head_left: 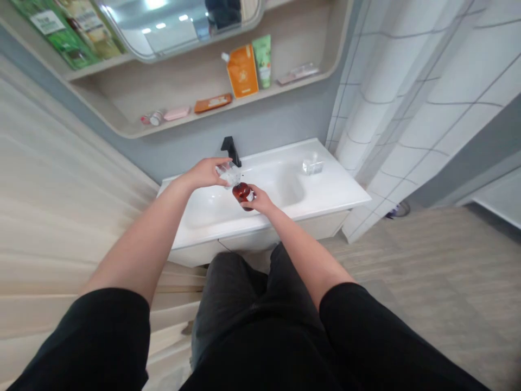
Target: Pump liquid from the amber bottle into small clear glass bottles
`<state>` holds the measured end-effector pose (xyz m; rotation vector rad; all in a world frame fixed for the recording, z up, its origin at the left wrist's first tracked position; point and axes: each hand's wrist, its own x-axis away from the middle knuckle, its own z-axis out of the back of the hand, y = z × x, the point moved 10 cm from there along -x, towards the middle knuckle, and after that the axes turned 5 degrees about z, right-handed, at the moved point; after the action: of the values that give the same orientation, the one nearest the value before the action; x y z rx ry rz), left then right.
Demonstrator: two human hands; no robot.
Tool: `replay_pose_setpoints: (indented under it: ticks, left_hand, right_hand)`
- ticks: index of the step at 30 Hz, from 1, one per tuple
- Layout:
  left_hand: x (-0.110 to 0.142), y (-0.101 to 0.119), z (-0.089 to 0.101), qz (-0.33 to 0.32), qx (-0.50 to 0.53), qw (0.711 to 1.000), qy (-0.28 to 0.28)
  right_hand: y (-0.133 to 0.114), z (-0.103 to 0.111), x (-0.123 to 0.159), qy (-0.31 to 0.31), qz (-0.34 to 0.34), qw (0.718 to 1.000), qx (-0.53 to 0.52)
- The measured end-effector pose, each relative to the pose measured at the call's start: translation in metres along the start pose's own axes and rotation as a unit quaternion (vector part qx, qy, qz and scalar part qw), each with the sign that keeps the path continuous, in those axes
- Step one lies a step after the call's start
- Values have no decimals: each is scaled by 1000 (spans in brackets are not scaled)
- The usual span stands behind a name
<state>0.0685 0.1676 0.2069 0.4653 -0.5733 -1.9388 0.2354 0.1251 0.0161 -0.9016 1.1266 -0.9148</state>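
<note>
My left hand (208, 172) is closed around a clear, see-through cup (229, 174), tilted over the sink basin (203, 209). In my right hand (259, 200) is a reddish-brown bottle (241, 193) with a white label partly covered by my fingers. The bottle's upper end points toward the cup and sits right beside its rim; whether they touch I cannot tell. Just behind the cup stands the black faucet (231, 150). What is inside the cup cannot be made out.
A clear container (312, 165) stands on the sink's right side. Above, a wall shelf (134, 127) holds an orange pouch (243, 70), a green tube (264, 61) and several small packs under a mirror (179, 27). A cream curtain (73, 179) hangs at left; a tiled column (378, 81) rises at right.
</note>
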Motion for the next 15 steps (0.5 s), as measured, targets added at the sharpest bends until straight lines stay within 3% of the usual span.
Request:
replay_pose_setpoints:
  ticks: [15]
  left_hand:
    - [-15, 23, 5, -6, -59, 998, -23]
  right_hand:
    - [1, 2, -2, 17, 7, 1000, -19]
